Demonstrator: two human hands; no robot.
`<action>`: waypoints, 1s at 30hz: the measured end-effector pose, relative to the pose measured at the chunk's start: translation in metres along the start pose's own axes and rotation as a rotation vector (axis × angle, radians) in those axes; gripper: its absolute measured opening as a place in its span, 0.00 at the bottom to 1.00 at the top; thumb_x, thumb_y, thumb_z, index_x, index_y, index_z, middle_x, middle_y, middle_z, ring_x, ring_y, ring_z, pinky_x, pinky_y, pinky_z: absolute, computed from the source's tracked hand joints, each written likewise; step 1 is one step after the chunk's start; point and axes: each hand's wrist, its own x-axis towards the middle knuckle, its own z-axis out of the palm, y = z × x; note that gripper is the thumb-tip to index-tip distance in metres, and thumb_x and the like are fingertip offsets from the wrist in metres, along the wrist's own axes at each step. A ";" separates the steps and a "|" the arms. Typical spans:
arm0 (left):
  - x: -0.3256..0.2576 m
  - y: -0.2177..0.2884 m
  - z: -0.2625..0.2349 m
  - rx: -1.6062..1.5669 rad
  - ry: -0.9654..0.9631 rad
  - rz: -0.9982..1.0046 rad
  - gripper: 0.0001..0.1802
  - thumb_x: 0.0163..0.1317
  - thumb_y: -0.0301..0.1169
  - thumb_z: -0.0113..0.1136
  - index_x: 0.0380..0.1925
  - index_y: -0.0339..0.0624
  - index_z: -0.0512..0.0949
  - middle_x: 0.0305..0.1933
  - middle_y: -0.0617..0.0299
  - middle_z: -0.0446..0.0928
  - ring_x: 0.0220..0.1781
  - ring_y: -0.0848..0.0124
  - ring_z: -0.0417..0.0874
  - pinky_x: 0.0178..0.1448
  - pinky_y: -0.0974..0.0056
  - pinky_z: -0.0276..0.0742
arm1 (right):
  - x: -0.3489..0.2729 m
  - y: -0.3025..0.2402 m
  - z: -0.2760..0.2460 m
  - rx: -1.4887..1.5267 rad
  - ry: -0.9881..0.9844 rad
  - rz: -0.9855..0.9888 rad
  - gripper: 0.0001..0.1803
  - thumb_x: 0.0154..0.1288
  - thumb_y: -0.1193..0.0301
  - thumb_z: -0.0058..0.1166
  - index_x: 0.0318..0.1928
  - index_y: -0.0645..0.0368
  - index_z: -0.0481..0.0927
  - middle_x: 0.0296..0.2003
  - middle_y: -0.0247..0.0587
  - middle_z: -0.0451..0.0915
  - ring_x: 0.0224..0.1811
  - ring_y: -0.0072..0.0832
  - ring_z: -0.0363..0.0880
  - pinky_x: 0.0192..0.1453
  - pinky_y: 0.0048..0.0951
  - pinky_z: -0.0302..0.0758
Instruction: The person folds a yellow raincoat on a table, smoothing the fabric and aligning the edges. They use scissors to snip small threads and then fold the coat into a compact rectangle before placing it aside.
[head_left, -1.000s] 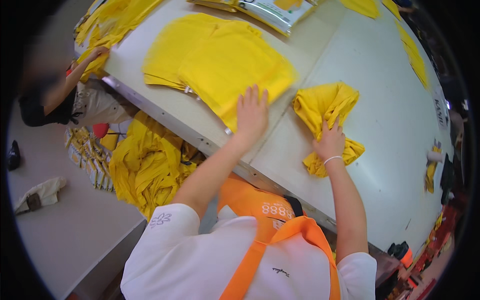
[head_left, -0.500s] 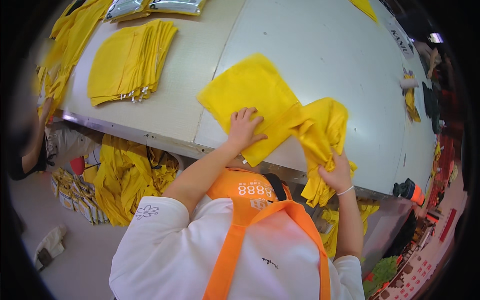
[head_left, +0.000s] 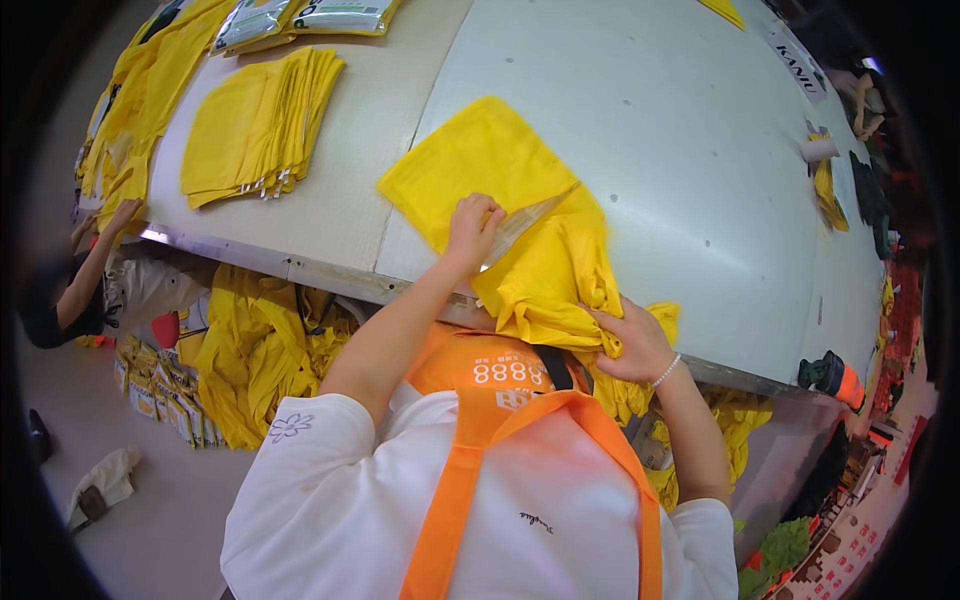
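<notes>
A flat square of yellow cloth (head_left: 490, 150) lies near the table's front edge, its right part bunched into loose folds (head_left: 555, 265). My left hand (head_left: 473, 232) is closed with curled fingers on the cloth's near side, beside a gap where the grey tabletop shows. What its fingertips pinch is partly hidden, but it seems to be the cloth edge. My right hand (head_left: 635, 345) grips the gathered folds at the table edge, thumb toward the left. Some of the cloth hangs below the edge under that hand.
A neat stack of folded yellow cloths (head_left: 260, 125) lies at the left, with packaged items (head_left: 345, 12) behind it. Another person's arm (head_left: 98, 262) handles yellow fabric at far left. More yellow fabric (head_left: 250, 350) heaps below the table. An orange-and-black object (head_left: 832, 380) stands at the right edge.
My right hand has moved left, bringing the bunched cloth toward the flat part. My left hand has gone from spread flat to curled, and a gap has appeared between the flat and bunched parts.
</notes>
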 end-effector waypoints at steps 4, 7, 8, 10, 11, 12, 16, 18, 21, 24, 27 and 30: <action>0.016 0.034 -0.035 -0.086 -0.089 0.235 0.04 0.54 0.27 0.59 0.27 0.40 0.74 0.35 0.56 0.74 0.41 0.55 0.72 0.46 0.58 0.67 | 0.031 0.009 0.013 0.115 -0.239 -0.050 0.38 0.38 0.63 0.58 0.58 0.46 0.73 0.47 0.53 0.71 0.47 0.47 0.72 0.50 0.38 0.72; 0.011 0.043 -0.070 -0.074 -0.321 0.255 0.04 0.55 0.26 0.59 0.29 0.39 0.74 0.37 0.59 0.75 0.43 0.60 0.73 0.47 0.61 0.68 | 0.064 0.011 0.014 0.124 -0.278 -0.049 0.38 0.37 0.63 0.58 0.58 0.45 0.73 0.50 0.55 0.70 0.50 0.48 0.71 0.52 0.38 0.72; 0.008 0.035 -0.083 -0.170 -0.401 0.097 0.05 0.55 0.25 0.58 0.32 0.40 0.74 0.38 0.62 0.75 0.46 0.63 0.72 0.47 0.62 0.69 | 0.074 0.017 0.015 0.149 -0.207 -0.091 0.38 0.37 0.64 0.58 0.58 0.47 0.72 0.52 0.56 0.69 0.53 0.48 0.71 0.55 0.37 0.71; 0.002 0.016 -0.103 -0.372 -0.556 -0.219 0.09 0.56 0.23 0.56 0.38 0.40 0.73 0.42 0.67 0.75 0.50 0.69 0.71 0.48 0.65 0.69 | 0.081 0.040 0.021 0.187 -0.154 0.033 0.38 0.38 0.65 0.58 0.58 0.47 0.72 0.54 0.55 0.69 0.55 0.47 0.70 0.58 0.35 0.69; -0.005 0.011 -0.107 -0.409 -0.414 -0.262 0.12 0.56 0.24 0.56 0.41 0.40 0.73 0.42 0.66 0.75 0.51 0.69 0.71 0.50 0.65 0.69 | 0.084 0.046 0.023 0.202 -0.129 0.092 0.38 0.38 0.66 0.58 0.59 0.47 0.72 0.55 0.54 0.68 0.56 0.46 0.70 0.59 0.35 0.69; -0.015 0.006 -0.106 -0.447 -0.270 -0.300 0.15 0.56 0.25 0.57 0.45 0.40 0.72 0.42 0.66 0.75 0.51 0.70 0.71 0.51 0.65 0.70 | 0.087 0.040 0.018 0.251 -0.159 0.175 0.36 0.40 0.66 0.58 0.57 0.51 0.73 0.56 0.53 0.68 0.58 0.45 0.69 0.63 0.34 0.66; -0.064 0.010 -0.061 -0.327 -0.088 -0.528 0.21 0.56 0.28 0.58 0.51 0.35 0.70 0.38 0.58 0.77 0.40 0.66 0.78 0.47 0.64 0.74 | 0.098 0.042 0.024 0.337 -0.081 0.189 0.31 0.43 0.65 0.58 0.53 0.58 0.75 0.56 0.54 0.67 0.60 0.46 0.65 0.65 0.35 0.62; -0.063 0.016 -0.041 -0.325 -0.122 -0.631 0.15 0.57 0.30 0.56 0.44 0.34 0.74 0.32 0.56 0.78 0.33 0.64 0.79 0.41 0.61 0.75 | 0.106 0.039 0.028 0.296 -0.055 0.159 0.31 0.44 0.64 0.58 0.53 0.58 0.74 0.56 0.55 0.67 0.60 0.47 0.65 0.63 0.36 0.64; -0.038 0.027 -0.042 -0.244 -0.060 -0.582 0.11 0.59 0.32 0.54 0.31 0.35 0.77 0.23 0.52 0.77 0.25 0.58 0.79 0.32 0.57 0.74 | 0.109 0.035 0.027 0.155 0.048 0.169 0.31 0.45 0.63 0.58 0.53 0.58 0.74 0.56 0.56 0.67 0.58 0.48 0.67 0.61 0.37 0.67; -0.021 0.061 -0.088 0.122 -0.124 -0.336 0.11 0.61 0.35 0.53 0.31 0.37 0.76 0.24 0.47 0.75 0.22 0.52 0.76 0.27 0.56 0.70 | 0.110 0.032 0.020 -0.072 0.115 0.185 0.30 0.45 0.62 0.57 0.53 0.57 0.74 0.55 0.58 0.67 0.55 0.49 0.69 0.57 0.39 0.70; -0.028 0.087 -0.070 0.177 0.022 0.076 0.11 0.60 0.34 0.53 0.26 0.37 0.74 0.21 0.48 0.74 0.24 0.50 0.76 0.28 0.53 0.70 | 0.119 0.009 0.014 -0.153 0.173 0.186 0.30 0.46 0.63 0.56 0.53 0.58 0.74 0.54 0.54 0.68 0.53 0.48 0.71 0.54 0.40 0.72; -0.044 0.102 -0.061 0.244 -0.281 0.066 0.12 0.60 0.34 0.53 0.23 0.37 0.73 0.21 0.48 0.73 0.26 0.48 0.76 0.30 0.50 0.70 | 0.130 0.001 0.015 -0.129 0.209 0.190 0.30 0.46 0.64 0.55 0.54 0.58 0.74 0.54 0.53 0.68 0.51 0.48 0.72 0.52 0.40 0.73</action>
